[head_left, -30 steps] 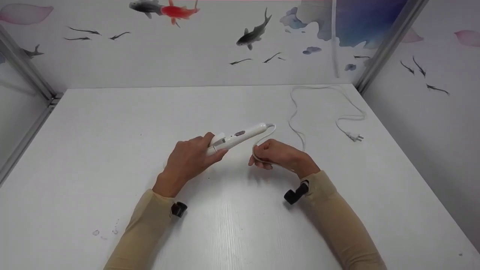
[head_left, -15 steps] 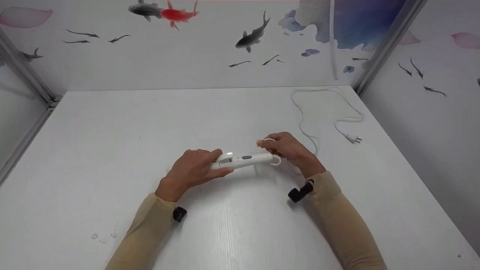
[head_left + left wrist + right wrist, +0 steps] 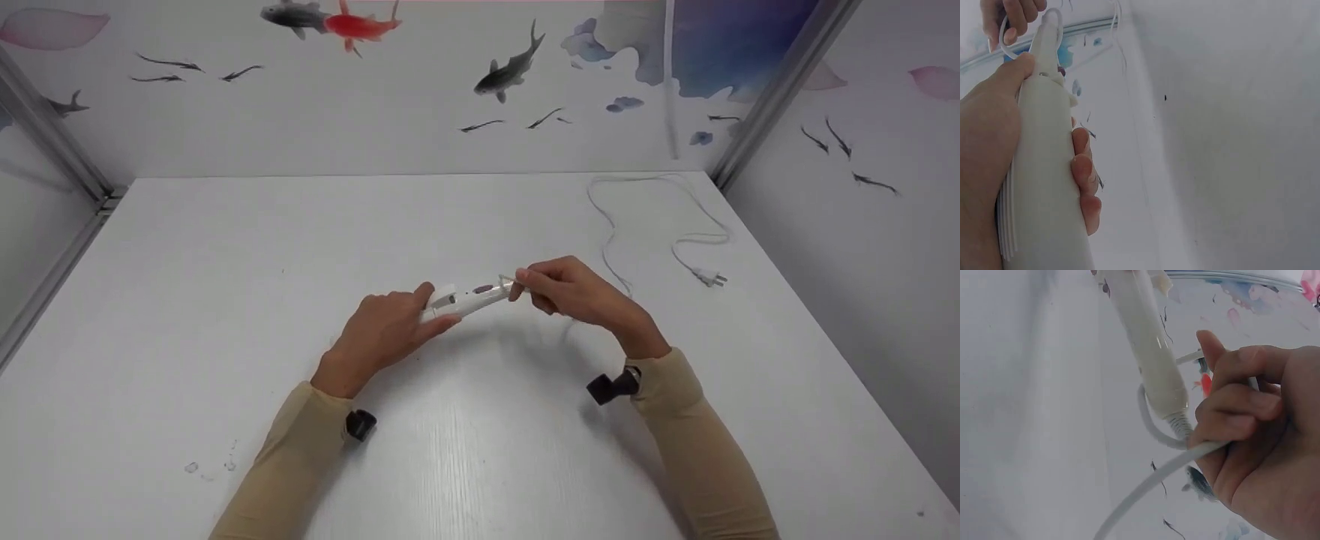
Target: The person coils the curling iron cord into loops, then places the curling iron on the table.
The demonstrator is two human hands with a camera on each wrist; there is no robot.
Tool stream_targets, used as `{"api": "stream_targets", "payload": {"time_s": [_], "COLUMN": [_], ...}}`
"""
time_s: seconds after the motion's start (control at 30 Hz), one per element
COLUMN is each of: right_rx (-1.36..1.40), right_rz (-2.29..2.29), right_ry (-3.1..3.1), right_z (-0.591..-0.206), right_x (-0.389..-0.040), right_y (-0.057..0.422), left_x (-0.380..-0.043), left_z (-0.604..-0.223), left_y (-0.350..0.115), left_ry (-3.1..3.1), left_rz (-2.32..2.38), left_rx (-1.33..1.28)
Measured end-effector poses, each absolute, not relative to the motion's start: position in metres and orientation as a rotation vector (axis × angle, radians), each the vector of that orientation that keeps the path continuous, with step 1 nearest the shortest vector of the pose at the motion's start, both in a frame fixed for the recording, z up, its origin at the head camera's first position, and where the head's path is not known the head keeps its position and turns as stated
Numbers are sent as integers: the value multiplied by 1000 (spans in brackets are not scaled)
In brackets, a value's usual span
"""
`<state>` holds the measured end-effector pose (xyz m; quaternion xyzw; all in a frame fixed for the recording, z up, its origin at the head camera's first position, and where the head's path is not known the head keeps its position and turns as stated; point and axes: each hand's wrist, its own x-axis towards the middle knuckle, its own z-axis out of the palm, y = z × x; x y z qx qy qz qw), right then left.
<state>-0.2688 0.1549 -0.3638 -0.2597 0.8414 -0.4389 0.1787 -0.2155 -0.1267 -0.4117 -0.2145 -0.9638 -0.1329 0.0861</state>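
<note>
White wand-shaped appliance (image 3: 472, 301), held above the middle of the table (image 3: 300, 232), as its shadow shows; its cord end points right and slightly to the far side. An oval dark control (image 3: 483, 289) is set in the handle. The left hand (image 3: 382, 330) is closed around the body, thumb on the near side, fingertips curling round the opposite face. The right hand (image 3: 574, 291), just beside the cord end, has its fingers bent about the white cord (image 3: 1157, 477). The cord leaves the handle through a ribbed collar (image 3: 1178, 424) and bends back beside it; whether this loop fully encircles the handle cannot be made out. The remaining cord trails across the far right of the table to a two-pin plug (image 3: 707, 277). Beyond the far edge stands a wall (image 3: 300, 135) printed with fish (image 3: 510, 73).
</note>
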Motion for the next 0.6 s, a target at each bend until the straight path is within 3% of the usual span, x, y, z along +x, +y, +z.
{"api": "stream_targets", "payload": {"time_s": [0.3, 0.6], "right_rx": [-946, -741], "right_rz": [-1144, -969], "right_ry": [2076, 2272], "right_z": [-387, -410], "right_x": [-282, -296], "right_y": [173, 181], "left_x": [-217, -215], "left_z": [-407, -405], "left_y": [-133, -132], "left_ry": [-2774, -2655], "left_rz": [-320, -416], "left_rx": [-654, -771]}}
